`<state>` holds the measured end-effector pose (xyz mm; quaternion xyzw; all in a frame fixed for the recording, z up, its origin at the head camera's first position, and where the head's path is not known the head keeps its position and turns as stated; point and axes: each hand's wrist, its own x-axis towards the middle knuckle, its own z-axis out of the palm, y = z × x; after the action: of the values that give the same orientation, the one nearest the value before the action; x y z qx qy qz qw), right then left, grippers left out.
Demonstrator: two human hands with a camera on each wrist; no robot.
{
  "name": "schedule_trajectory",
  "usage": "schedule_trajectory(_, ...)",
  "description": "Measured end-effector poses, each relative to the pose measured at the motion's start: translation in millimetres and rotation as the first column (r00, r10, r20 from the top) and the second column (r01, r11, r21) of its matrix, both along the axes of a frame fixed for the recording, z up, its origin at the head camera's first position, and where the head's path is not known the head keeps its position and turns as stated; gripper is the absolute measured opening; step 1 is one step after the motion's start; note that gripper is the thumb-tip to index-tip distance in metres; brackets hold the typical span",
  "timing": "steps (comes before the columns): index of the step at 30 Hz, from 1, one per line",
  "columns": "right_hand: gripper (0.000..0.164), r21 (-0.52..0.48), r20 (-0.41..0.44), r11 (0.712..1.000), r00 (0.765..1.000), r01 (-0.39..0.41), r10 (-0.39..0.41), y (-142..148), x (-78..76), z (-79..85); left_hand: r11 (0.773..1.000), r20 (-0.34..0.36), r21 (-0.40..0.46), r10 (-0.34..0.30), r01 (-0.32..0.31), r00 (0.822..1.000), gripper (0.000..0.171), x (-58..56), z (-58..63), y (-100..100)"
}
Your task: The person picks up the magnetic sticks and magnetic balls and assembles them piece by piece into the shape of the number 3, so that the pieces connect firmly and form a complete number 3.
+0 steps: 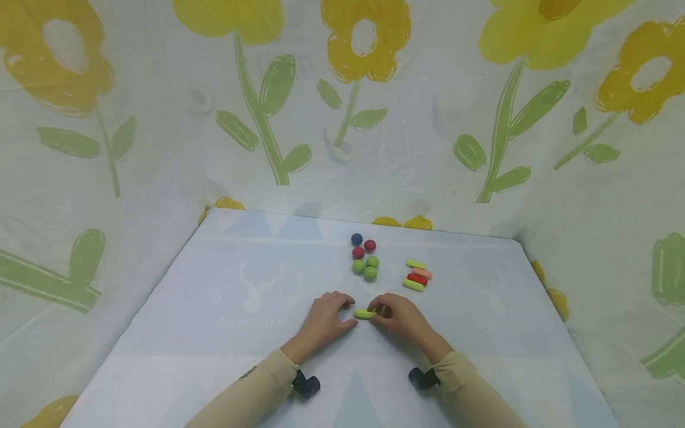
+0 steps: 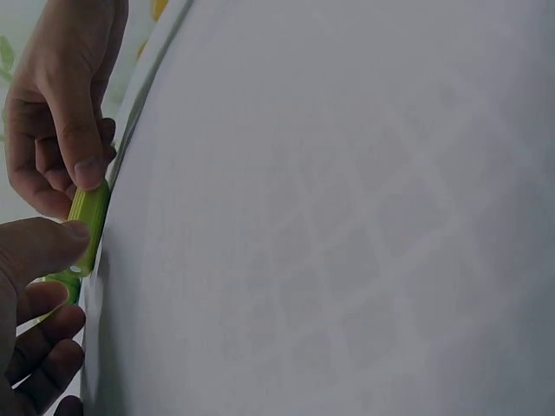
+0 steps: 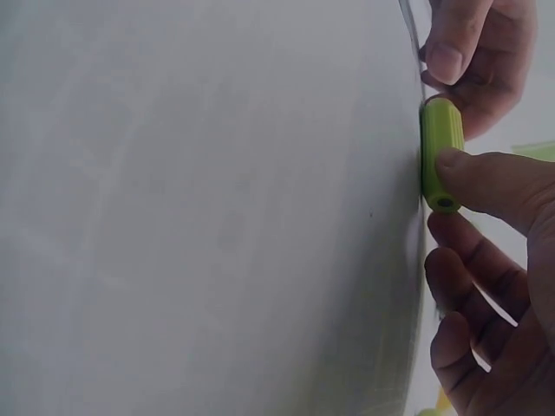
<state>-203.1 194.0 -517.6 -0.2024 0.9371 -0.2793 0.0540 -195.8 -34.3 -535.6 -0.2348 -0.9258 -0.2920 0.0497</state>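
A ridged yellow-green cylinder [image 1: 364,314] with a hole in its end lies on the white table between the two hands. My right hand [image 1: 398,318] pinches its right end; in the right wrist view the thumb presses on the ridged side of the cylinder [image 3: 443,139]. Beside the left end is my left hand [image 1: 323,318], thumb and fingers spread apart and a small gap from the cylinder in the head view. The left wrist view has the left thumb [image 2: 48,247] overlapping the near end of the cylinder [image 2: 88,217].
Beyond the hands sits a group of small balls: one blue [image 1: 357,239], two red [image 1: 370,245] and three green [image 1: 370,274]. Right of them lie more cylinders, two yellow-green [image 1: 413,285], one red [image 1: 417,279] and one pink [image 1: 422,273]. Flower-printed cloth [image 1: 407,166] surrounds the table [image 1: 176,333].
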Motion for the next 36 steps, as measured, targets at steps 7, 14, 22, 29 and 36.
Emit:
schedule_trajectory(7,0.016,-0.033,0.001,0.999,0.999,-0.042,0.042,-3.3,1.3,1.1,1.000,0.008,0.009,0.001,-0.001,1.000,0.031,-1.7,-2.9,1.1)
schedule_trajectory(14,0.017,-0.028,0.004,0.999,0.999,-0.041,0.041,-5.2,1.5,0.8,0.999,-0.007,0.049,-0.022,0.022,1.000,0.021,-2.9,-3.7,0.2)
schedule_trajectory(22,0.016,-0.030,0.052,0.999,0.999,-0.013,0.014,-5.6,0.5,3.5,0.997,-0.028,0.069,-0.025,0.027,0.999,0.016,-2.6,-4.5,0.2)
schedule_trajectory(29,0.015,-0.054,0.049,0.998,0.998,-0.022,0.024,-4.5,-0.2,2.3,0.996,-0.034,0.086,-0.030,0.033,0.999,0.016,-2.6,-6.3,0.0)
schedule_trajectory(36,0.016,-0.050,0.083,0.999,0.997,0.003,0.001,-0.3,-2.9,3.5,0.994,-0.022,0.101,-0.039,0.041,0.999,0.015,-1.9,-3.1,1.1)
